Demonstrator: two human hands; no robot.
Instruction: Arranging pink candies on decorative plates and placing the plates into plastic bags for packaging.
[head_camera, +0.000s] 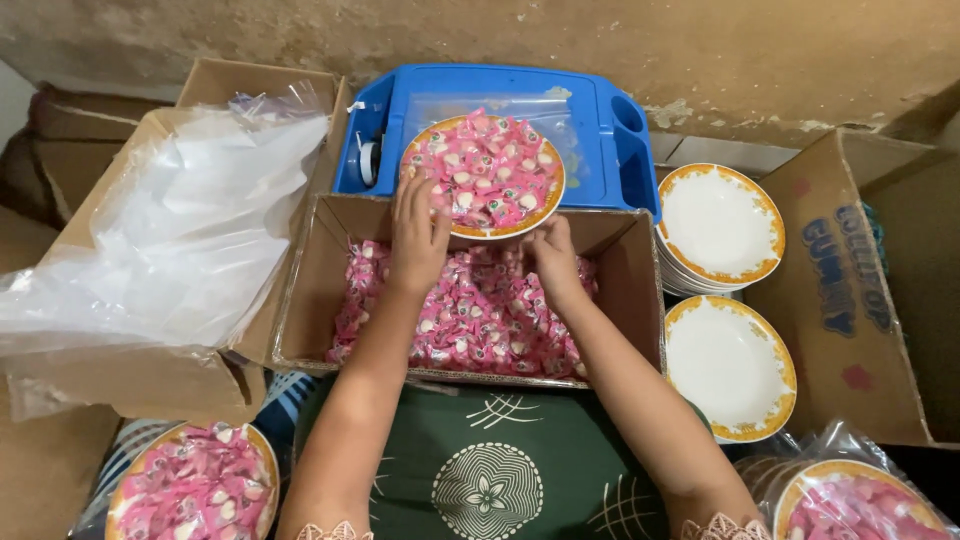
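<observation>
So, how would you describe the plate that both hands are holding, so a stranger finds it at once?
Start at the blue plastic tray by the wall. In front of it, above the open cardboard box of pink candies, the left hand and right hand hold a gold-rimmed plate. It alone is heaped with wrapped pink candies and unbagged; the empty white plates sit at the right.

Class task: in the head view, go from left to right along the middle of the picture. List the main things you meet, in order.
Clear plastic bag → left hand → right hand → stack of empty white plates with yellow rims → empty cardboard box with blue lettering.
</observation>
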